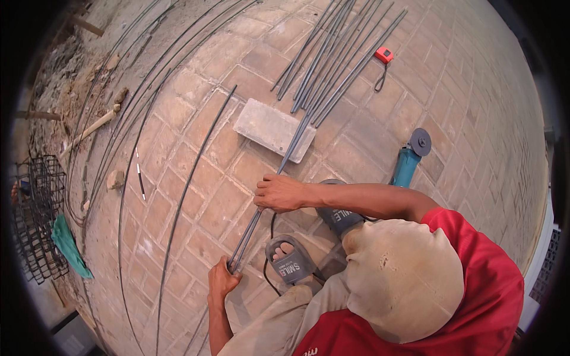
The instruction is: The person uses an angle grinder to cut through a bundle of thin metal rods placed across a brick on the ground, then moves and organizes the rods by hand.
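Neither of my hands shows. Just ahead, a co-worker in a red shirt (475, 273) and beige cap (404, 282) crouches over the paving. The co-worker's right hand (279, 193) closes around a few thin steel rods (246, 231) partway along them. Lower down, the co-worker's left hand (222, 279) grips the same rods near their near end. They slant up across a pale rectangular block (267, 124); their far ends run in among a bundle of steel rods (332, 53). Two dark sandals (291, 267) are on the co-worker's feet.
A teal angle grinder (405, 166) with a disc lies right of the block. Farther off is a red tape measure (384, 54). Long bent rods (196, 160) stretch along the left, near a marker-like stick (141, 175), wire cages (38, 219) and a green cloth (68, 246).
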A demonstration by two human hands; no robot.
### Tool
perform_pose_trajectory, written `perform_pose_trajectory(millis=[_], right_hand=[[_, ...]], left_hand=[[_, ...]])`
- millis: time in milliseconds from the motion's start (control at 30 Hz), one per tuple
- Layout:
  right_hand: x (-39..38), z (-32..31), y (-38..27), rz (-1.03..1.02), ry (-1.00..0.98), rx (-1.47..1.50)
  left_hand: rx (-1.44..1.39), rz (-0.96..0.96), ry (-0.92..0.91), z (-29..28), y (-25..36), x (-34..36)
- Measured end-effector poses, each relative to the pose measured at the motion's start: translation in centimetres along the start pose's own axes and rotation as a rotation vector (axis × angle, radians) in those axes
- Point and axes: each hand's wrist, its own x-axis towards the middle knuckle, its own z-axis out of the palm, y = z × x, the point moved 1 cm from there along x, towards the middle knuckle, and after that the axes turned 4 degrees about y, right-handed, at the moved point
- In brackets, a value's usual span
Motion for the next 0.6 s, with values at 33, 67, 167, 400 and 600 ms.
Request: perform_pose_trajectory(millis=[33, 67, 167, 400, 600], right_hand=[[0.6, 0.5, 0.4, 0.030, 0.019, 0.075], [1.1, 0.7, 0.9, 0.027, 0.023, 0.076], [2.0, 1.5, 1.9, 0.053, -0.002, 0.078], [1.1, 1.0, 3.4, 0.068, 0.034, 0.099], [0.9, 0.4, 4.0, 0.039, 0.007, 0.068]], left_hand=[[-0.029, -0.047, 0.020, 0.1, -0.6, 0.6], [-0.057, -0.097, 0.044, 0.1, -1.1, 1.0], [-0.115, -0.139, 0.021, 0.7, -1.6, 2.2], [-0.157, -0.097, 0.061, 1.6, -2.3, 2.0], [-0.212, -0.078, 0.069, 2.0, -2.4, 2.7]])
